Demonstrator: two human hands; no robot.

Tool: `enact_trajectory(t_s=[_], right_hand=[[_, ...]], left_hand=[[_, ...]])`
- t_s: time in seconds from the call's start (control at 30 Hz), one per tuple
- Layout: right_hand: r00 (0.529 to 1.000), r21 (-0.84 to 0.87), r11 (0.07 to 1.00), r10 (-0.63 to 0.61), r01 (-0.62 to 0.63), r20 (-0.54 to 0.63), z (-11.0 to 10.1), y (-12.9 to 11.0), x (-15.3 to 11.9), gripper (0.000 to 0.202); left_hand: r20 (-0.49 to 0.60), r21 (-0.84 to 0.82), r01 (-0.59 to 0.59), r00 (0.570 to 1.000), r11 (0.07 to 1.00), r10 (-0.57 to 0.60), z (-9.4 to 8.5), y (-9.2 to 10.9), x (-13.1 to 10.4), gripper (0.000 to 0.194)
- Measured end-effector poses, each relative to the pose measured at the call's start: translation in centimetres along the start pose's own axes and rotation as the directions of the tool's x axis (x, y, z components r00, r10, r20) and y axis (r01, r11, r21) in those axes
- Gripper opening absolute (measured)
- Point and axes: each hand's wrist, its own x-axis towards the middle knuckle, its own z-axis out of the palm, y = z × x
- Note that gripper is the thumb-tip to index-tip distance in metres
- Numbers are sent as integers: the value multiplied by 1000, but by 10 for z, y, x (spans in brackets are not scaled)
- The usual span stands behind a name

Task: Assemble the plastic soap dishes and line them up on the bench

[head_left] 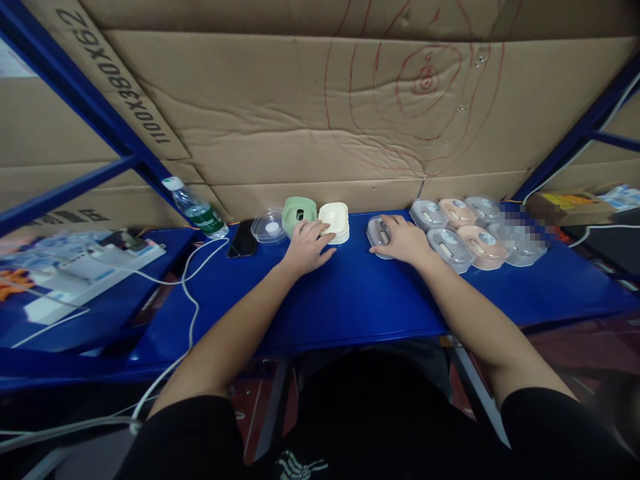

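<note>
My left hand [307,248] rests with its fingers spread between a green rounded plastic part [295,208] and a stack of cream plastic pieces [336,215]. Its fingertips reach the edge of the cream stack; whether they press on it I cannot tell. A clear round plastic cover [269,227] lies to the left of the green part. My right hand [406,241] is curled over a small grey lidded box [376,233], thumb at the near side and fingers on top. Beyond that hand stand several similar boxes, among them a grey one [451,250] and a pink one [483,247].
A black phone [242,240] and a water bottle [197,210] are at the left of the blue table [345,300]. A white cable [193,293] runs over the table's left part. Cardboard [280,100] walls the back. A power strip [95,283] lies far left.
</note>
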Motion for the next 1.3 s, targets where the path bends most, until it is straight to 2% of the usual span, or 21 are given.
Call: enact_trajectory(t_s=[0.07,0.13,0.2,0.3,0.43,0.63,0.7,0.77,0.87,0.97,1.1,1.17,1.23,1.3], right_hand=[[987,68,987,-149,145,60,-2,1,0,108],[944,159,943,-311,292,112,-5,0,0,110],[907,239,900,-401,363,132,-7,-2,-1,110],[884,332,859,-450,389,128,-7,-7,-2,110],[877,419,816,-472,397,89,-6,-9,-3,104],[869,543,715,-492,439,-55,-6,-11,-1,80],[881,648,642,-462,411,-101,-5,-12,-1,71],[900,786,527,-429,322,-81,-5,-12,-1,65],[914,946,311,-402,88,47,-5,-12,-2,64],[879,977,167,-436,-134,195,-6,-12,-4,70],[803,945,145,-501,-292,324,-6,-15,-5,80],[792,937,162,-501,-311,350,-7,-16,-4,89],[829,948,155,-459,-277,318,-8,-18,-3,93],[895,970,127,-376,-205,239,-10,-19,-1,89]], left_hand=[[-1,9,-7,1000,1000,7,0,0,0,33],[0,7,-12,1000,1000,12,0,-1,0,36],[7,-6,-14,1000,1000,14,-1,0,0,40],[25,-19,-14,1000,1000,14,-3,1,1,45],[25,-12,-20,999,1000,20,-5,3,1,47],[-76,-21,-42,996,999,40,-3,1,0,45],[-152,-30,-105,983,994,99,0,-1,-1,45],[-241,-13,-181,955,983,173,2,-3,-2,40],[-317,28,-253,915,967,248,3,-3,-3,30],[-295,-1,-233,929,972,223,1,-1,-4,22],[-258,-105,-236,945,966,203,-1,3,-4,16],[-239,-122,-235,950,964,201,-3,2,-3,18],[-228,-116,-190,960,975,160,-5,-3,-4,25],[-249,-98,-118,964,988,90,-8,-12,-5,32]])
